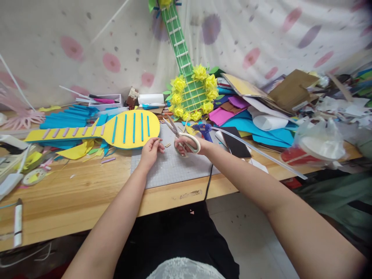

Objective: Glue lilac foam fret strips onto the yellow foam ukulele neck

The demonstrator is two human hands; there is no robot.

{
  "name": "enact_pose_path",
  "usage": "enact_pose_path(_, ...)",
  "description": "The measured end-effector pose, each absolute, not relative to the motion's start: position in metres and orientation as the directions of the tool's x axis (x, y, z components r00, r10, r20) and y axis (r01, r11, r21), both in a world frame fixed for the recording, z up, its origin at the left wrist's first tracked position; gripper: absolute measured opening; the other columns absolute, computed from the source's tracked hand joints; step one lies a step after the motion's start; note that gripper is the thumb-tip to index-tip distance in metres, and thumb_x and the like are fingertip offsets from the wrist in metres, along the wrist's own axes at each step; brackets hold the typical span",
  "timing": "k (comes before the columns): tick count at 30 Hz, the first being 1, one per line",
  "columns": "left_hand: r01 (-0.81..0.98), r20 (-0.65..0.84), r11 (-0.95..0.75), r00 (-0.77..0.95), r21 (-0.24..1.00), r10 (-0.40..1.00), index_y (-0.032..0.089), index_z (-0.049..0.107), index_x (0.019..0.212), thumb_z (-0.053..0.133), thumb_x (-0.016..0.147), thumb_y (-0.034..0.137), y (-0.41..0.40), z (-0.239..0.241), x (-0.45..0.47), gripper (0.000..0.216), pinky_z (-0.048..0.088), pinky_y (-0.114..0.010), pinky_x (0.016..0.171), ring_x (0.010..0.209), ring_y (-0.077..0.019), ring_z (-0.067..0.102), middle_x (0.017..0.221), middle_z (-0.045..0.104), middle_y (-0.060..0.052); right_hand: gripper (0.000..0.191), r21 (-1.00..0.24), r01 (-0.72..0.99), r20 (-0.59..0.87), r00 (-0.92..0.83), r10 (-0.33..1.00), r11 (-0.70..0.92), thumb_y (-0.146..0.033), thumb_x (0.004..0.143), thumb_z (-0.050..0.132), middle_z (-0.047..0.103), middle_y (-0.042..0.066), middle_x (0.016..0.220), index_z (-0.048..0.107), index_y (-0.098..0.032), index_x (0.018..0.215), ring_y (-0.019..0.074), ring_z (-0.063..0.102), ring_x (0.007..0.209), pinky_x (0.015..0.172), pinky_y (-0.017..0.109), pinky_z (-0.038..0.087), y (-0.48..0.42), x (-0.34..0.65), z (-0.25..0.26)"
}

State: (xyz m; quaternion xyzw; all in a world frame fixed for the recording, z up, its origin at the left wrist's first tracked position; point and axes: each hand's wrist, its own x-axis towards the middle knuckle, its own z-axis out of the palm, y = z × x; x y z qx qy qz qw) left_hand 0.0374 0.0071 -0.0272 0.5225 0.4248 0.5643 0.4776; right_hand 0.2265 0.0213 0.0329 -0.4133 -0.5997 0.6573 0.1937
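My right hand [187, 144] is closed through the white handles of a pair of scissors [196, 144], whose blades point up and to the left over the grey cutting mat [177, 166]. My left hand [151, 151] is pinched together by the mat's left part; what its fingertips hold, if anything, is too small to make out. Just beyond that hand lies a yellow paper instrument [132, 130] shaped like a lute, with blue strips on its body and pale purple strips along its neck. Small brownish bits [167, 145] lie on the mat between my hands.
Against the draped sheet leans a green paper instrument [196, 95] ringed with yellow flowers. A blue glue gun [205, 131] and a dark phone [236, 142] lie to the right. Piled coloured paper [270, 133] and a bagged red-and-white tub [312, 149] stand farther right. A marker [18, 224] lies front left.
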Motion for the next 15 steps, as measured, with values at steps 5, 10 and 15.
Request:
enact_pose_path(5, -0.246, 0.120, -0.110, 0.026, 0.963, 0.992, 0.015, 0.053, 0.085, 0.062, 0.070, 0.046, 0.0049, -0.0244, 0.0379, 0.036, 0.049, -0.025, 0.057, 0.052, -0.0081, 0.055, 0.068, 0.065, -0.002, 0.028, -0.667, 0.720, -0.013, -0.270, 0.963, 0.192, -0.044, 0.069, 0.057, 0.051, -0.002, 0.062, 0.050, -0.017, 0.068, 0.0111, 0.046, 0.059, 0.054, 0.022, 0.031, 0.0219, 0.2232, 0.0287)
enact_pose_path(10, -0.274, 0.118, -0.097, 0.061, 0.957, 0.991, 0.016, 0.052, 0.080, 0.064, 0.069, 0.044, 0.0050, -0.0256, 0.0365, 0.033, 0.049, -0.024, 0.056, 0.052, -0.0074, 0.055, 0.068, 0.064, -0.001, 0.035, -0.372, 0.852, 0.022, -0.389, 0.921, 0.369, -0.053, 0.073, 0.052, 0.062, 0.003, 0.076, 0.055, -0.018, 0.076, 0.0144, 0.052, 0.068, 0.055, 0.022, 0.027, 0.0157, 0.2222, 0.0274)
enact_pose_path(15, -0.303, 0.130, -0.113, 0.037, 0.946, 0.991, 0.017, 0.050, 0.080, 0.068, 0.064, 0.044, 0.0062, -0.0297, 0.0361, 0.036, 0.048, -0.023, 0.054, 0.053, -0.0081, 0.056, 0.066, 0.063, 0.001, 0.040, -0.283, 0.849, 0.013, -0.463, 0.887, 0.447, -0.056, 0.075, 0.049, 0.065, 0.006, 0.085, 0.056, -0.018, 0.082, 0.0164, 0.056, 0.073, 0.056, 0.023, 0.027, 0.0157, 0.2196, 0.0234)
